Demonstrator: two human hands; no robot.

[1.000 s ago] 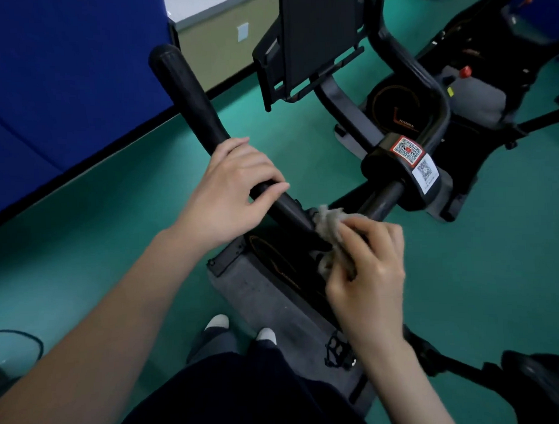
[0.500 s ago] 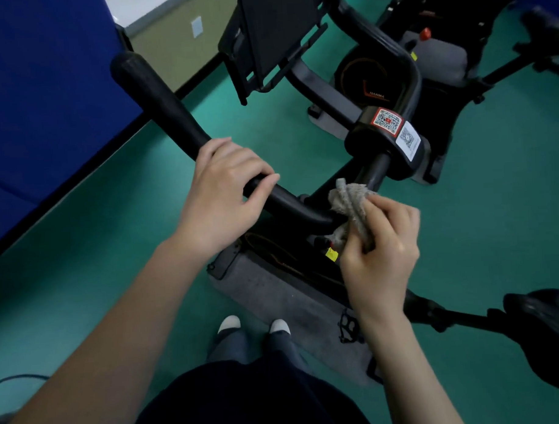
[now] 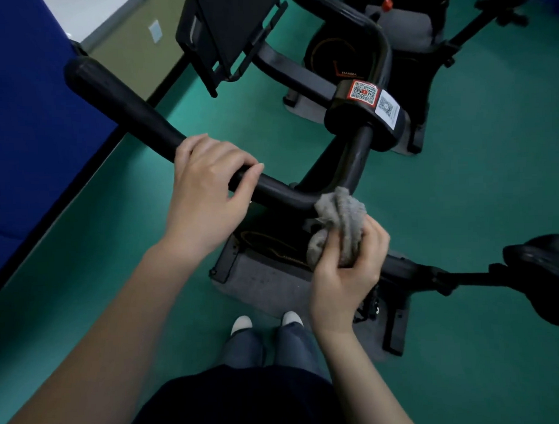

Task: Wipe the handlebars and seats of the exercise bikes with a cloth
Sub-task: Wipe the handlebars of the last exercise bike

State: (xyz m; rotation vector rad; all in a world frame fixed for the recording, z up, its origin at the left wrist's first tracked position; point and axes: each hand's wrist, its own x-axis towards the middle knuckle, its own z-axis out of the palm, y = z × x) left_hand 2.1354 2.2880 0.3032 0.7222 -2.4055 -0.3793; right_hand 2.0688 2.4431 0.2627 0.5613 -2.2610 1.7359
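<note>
A black exercise bike handlebar (image 3: 125,106) runs from upper left down to a bend near the centre. My left hand (image 3: 204,195) grips this bar with fingers curled over it. My right hand (image 3: 347,276) holds a crumpled grey cloth (image 3: 342,219), whose top touches the bar's bend just below the stem. The bike's black seat (image 3: 546,278) shows at the right edge on its post. A clamp with QR stickers (image 3: 366,113) sits on the stem above the cloth.
A black tablet holder (image 3: 224,33) stands above the bars. A second bike (image 3: 405,26) is behind at top right. Blue wall padding (image 3: 21,125) lines the left. Green floor (image 3: 476,179) surrounds the bike; my feet (image 3: 266,323) stand by its grey base.
My right hand with the cloth has slid down and back from the stem to the bar's bend. The left hand kept its grip. The view has shifted, showing more of the seat.
</note>
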